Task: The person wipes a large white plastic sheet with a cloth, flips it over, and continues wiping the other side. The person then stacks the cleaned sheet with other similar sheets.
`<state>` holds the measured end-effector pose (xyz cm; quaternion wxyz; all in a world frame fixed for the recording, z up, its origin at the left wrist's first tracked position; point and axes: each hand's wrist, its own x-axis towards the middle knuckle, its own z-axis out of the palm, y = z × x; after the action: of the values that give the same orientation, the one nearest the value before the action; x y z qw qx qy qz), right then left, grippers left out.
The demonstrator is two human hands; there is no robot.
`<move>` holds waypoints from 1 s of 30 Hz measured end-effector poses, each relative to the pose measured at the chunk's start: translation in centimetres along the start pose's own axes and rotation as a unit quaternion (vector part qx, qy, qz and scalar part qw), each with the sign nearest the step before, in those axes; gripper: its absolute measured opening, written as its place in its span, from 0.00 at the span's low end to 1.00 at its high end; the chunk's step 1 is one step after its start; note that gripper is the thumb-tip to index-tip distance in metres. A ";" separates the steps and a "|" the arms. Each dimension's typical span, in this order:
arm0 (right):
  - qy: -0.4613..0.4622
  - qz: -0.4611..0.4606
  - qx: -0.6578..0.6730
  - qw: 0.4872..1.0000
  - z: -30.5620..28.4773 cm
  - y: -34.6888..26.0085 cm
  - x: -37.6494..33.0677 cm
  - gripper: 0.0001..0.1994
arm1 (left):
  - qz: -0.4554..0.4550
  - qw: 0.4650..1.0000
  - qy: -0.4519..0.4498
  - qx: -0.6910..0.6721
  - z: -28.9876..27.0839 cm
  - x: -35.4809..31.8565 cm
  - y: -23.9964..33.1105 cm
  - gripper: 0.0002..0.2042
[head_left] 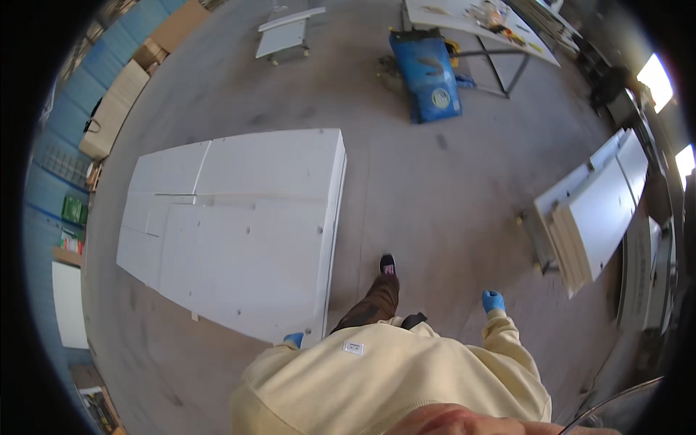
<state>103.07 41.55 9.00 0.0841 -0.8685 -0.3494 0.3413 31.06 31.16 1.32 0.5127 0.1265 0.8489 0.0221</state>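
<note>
My right hand [493,300], in a blue glove, hangs out to my right over the floor. Its fingers look curled in, with nothing showing in them. Close to the near corner of a big stack of white panels [283,254] is my left hand [293,338], also gloved in blue. The sleeve and body hide most of that hand, so its fingers do not show, and I cannot tell whether it touches the panels. The stack lies flat to my left, made of several sheets with small dark spots on top.
A wheeled cart [540,246] loaded with white panels stands at right. Ahead, a blue sack [428,80] leans by a cluttered table [464,23]. A low wheeled platform [283,40] is farther off. Cardboard pieces [119,105] line the blue wall at left.
</note>
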 end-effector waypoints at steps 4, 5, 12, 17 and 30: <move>0.010 -0.042 0.110 0.993 1.5 -4.6 11.2 0.20 | 0.035 0.996 -0.080 -0.005 4.5 -0.8 15.4 0.27; -0.036 -0.048 0.104 0.993 1.7 -7.0 14.2 0.19 | 0.062 0.989 -0.118 -0.060 6.0 -0.5 21.8 0.29; -0.238 0.044 -0.095 0.966 3.9 -19.6 21.7 0.21 | 0.389 0.917 -0.077 -0.028 4.5 3.9 62.9 0.15; -0.261 -0.007 -0.236 0.936 0.3 -31.8 36.2 0.22 | 0.438 0.885 -0.042 -0.151 4.3 3.9 82.4 0.15; -0.042 -0.398 -0.117 0.909 -2.2 -102.0 76.1 0.20 | -0.082 0.981 0.018 -0.178 3.0 16.3 78.4 0.23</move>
<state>88.24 167.98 9.25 0.0955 -0.6457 -0.7068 0.2726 41.53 110.57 -1.14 0.5119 -0.0370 0.8479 0.1327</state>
